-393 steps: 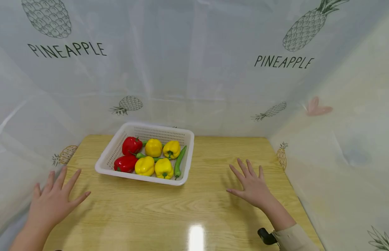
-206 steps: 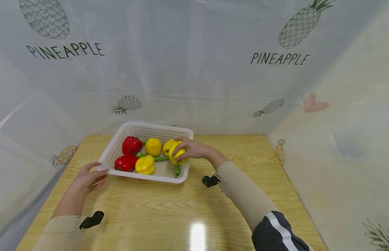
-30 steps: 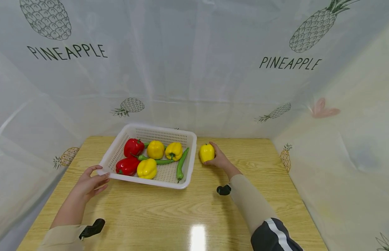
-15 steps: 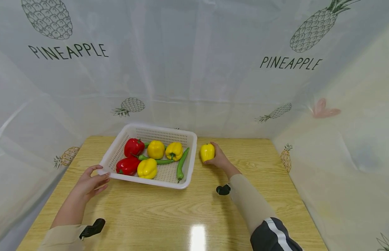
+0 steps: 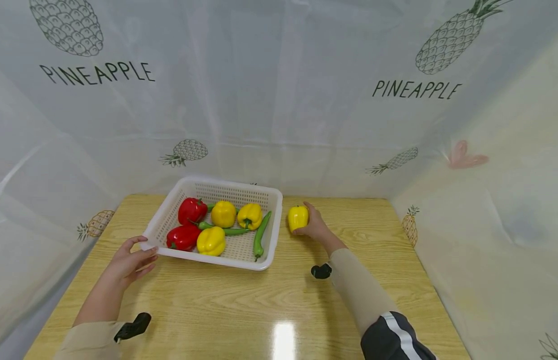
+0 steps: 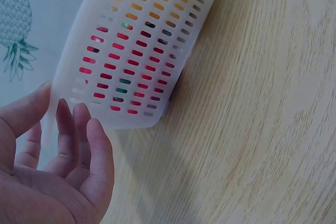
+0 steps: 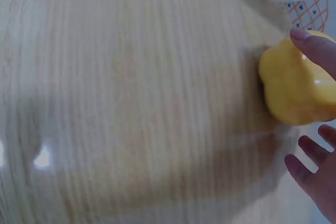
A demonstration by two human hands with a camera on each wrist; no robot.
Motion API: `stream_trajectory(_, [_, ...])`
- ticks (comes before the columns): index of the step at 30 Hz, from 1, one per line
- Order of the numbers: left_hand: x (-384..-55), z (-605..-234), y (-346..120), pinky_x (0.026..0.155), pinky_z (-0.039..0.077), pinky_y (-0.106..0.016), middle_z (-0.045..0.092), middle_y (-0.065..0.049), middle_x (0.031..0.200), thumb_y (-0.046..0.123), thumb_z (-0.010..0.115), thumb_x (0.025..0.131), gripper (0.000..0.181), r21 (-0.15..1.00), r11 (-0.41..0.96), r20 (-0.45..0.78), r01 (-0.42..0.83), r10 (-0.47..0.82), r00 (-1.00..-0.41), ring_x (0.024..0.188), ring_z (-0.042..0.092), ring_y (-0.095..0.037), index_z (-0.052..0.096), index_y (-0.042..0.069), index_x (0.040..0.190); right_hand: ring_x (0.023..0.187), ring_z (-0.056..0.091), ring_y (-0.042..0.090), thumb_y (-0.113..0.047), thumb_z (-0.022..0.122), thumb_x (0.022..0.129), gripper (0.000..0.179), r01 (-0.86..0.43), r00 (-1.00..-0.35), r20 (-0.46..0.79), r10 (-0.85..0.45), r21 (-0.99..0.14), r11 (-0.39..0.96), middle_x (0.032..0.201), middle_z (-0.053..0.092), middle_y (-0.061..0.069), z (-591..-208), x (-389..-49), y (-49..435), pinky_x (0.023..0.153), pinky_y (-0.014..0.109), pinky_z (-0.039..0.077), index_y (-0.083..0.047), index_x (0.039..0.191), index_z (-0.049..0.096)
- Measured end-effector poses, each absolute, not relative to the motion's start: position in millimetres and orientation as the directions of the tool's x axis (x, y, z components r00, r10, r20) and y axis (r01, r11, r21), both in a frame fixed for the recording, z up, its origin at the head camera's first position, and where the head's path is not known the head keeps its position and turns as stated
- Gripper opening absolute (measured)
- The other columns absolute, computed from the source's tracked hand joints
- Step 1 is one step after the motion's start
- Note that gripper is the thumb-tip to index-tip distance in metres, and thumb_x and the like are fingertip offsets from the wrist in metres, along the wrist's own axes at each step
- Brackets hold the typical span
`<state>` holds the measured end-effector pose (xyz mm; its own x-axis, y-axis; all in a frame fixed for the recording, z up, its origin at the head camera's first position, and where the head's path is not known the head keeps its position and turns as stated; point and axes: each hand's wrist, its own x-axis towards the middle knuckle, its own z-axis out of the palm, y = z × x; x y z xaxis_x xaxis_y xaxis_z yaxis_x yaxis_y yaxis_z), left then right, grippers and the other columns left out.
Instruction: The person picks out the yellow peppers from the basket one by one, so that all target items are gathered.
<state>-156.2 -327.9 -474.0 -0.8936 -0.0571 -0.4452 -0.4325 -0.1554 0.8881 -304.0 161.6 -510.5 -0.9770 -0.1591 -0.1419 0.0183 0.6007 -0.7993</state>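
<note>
My left hand [image 5: 127, 262] pinches the near-left corner of the white plastic basket [image 5: 242, 262], thumb on the rim and fingers beneath it, as the left wrist view shows. To the right of the basket, my right hand [image 5: 316, 229] holds a yellow bell pepper [image 5: 298, 218] between thumb and fingers. That pepper stands upright at the tabletop, stem up, and its right side is hidden by the hand. In the right wrist view the thumb lies along the pepper [image 7: 294, 87], with several fingertips at its other side.
Inside the basket lie two red bell peppers [image 5: 183, 237], three yellow bell peppers [image 5: 211, 241] and green chili peppers [image 5: 260, 237]. The basket sits at the back left of the wooden table [image 5: 224, 305]. A pineapple-print sheet [image 5: 279, 110] hangs behind and at both sides.
Since the earliest frame, my left hand has taken the basket's corner. My right hand has carried a yellow bell pepper out of the basket to the right. Almost nothing moved in the last second.
</note>
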Motion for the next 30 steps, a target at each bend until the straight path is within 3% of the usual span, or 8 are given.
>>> stream_trajectory(9, [-156, -476, -330, 0.073, 0.057, -0.030, 0.064, 0.006, 0.083, 0.010, 0.067, 0.094, 0.039, 0.888, -0.172, -0.440, -0.426, -0.054, -0.896, 0.079, 0.067, -0.009, 0.039, 0.031, 0.112, 0.142, 0.022, 0.037, -0.017, 0.083, 0.080, 0.095, -0.065, -0.981, -0.070, -0.183, -0.762, 0.644, 0.156, 0.022, 0.017, -484, -310, 158, 0.112, 0.055, 0.023, -0.013, 0.154, 0.024])
stream_trajectory(21, [-156, -477, -330, 0.072, 0.057, -0.029, 0.064, 0.006, 0.082, 0.010, 0.066, 0.094, 0.039, 0.887, -0.177, -0.441, -0.427, -0.047, -0.897, 0.078, 0.067, -0.009, 0.040, 0.031, 0.112, 0.133, 0.036, 0.039, -0.015, 0.081, 0.082, 0.083, -0.121, -0.961, -0.048, -0.271, -0.810, 0.574, 0.150, 0.036, 0.016, -451, -301, 135, 0.103, 0.055, 0.038, -0.015, 0.151, 0.035])
stream_trajectory(30, [-157, -476, -329, 0.073, 0.057, -0.030, 0.064, 0.006, 0.083, 0.011, 0.067, 0.093, 0.039, 0.889, -0.164, -0.440, -0.428, -0.048, -0.897, 0.077, 0.067, -0.009, 0.040, 0.031, 0.112, 0.129, 0.043, 0.039, -0.019, 0.082, 0.081, 0.078, -0.185, -0.934, -0.020, -0.356, -0.827, 0.531, 0.144, 0.045, 0.015, -432, -292, 113, 0.101, 0.051, 0.043, -0.013, 0.147, 0.042])
